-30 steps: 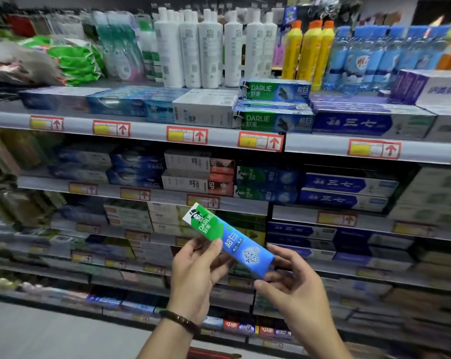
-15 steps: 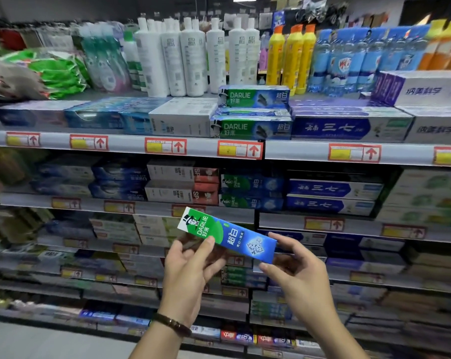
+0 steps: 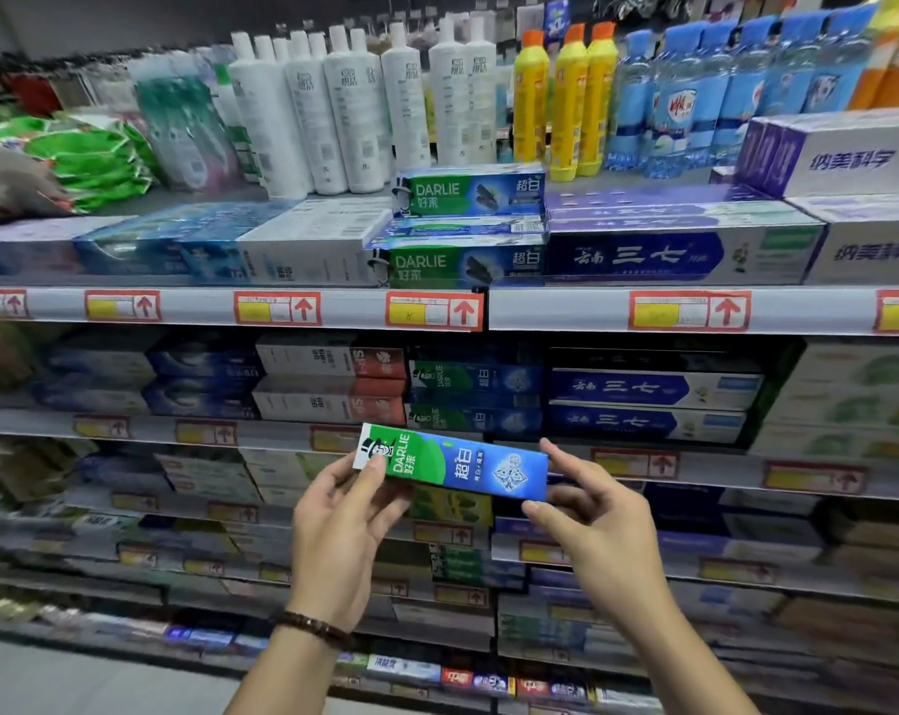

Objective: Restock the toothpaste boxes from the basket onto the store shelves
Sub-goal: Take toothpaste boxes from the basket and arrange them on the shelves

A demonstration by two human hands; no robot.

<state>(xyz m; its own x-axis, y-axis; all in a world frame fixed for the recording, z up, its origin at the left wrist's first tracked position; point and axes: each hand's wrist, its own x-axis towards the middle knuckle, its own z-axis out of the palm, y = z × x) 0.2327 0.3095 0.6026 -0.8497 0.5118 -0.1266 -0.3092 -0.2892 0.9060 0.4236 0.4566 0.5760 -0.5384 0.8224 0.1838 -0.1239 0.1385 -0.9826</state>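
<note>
Toothpaste box [image 3: 452, 464] is held in mid-air before the shelves [image 3: 555, 308], long side almost level, right end slightly lower. Left hand [image 3: 344, 534] pinches the left end, thumb on the front face, fingers behind. Right hand [image 3: 597, 518] pinches the right end between thumb below and forefinger above. A dark bead bracelet [image 3: 308, 624] sits on the left wrist. The box front reads "DARLIE 好来" on green and "超白" on blue, with a top-hatted figure at the left end. Matching Darlie boxes [image 3: 475, 379] lie stacked on the second shelf, just above and behind the held box; nothing stands between them. On the top shelf, darker Darlie boxes [image 3: 460, 265] are stacked, also marked "超白". Beside these, to the right, are blue boxes [image 3: 658, 255] marked "三七" and white-purple boxes [image 3: 849, 157] marked "纳美科学". Behind stand white bottles [image 3: 333, 110], yellow bottles [image 3: 566, 100] and blue bottles [image 3: 695, 95]. Red-framed price tags [image 3: 434, 311] carry up-arrows; their print is unreadable. The lower shelves are blurred.
</note>
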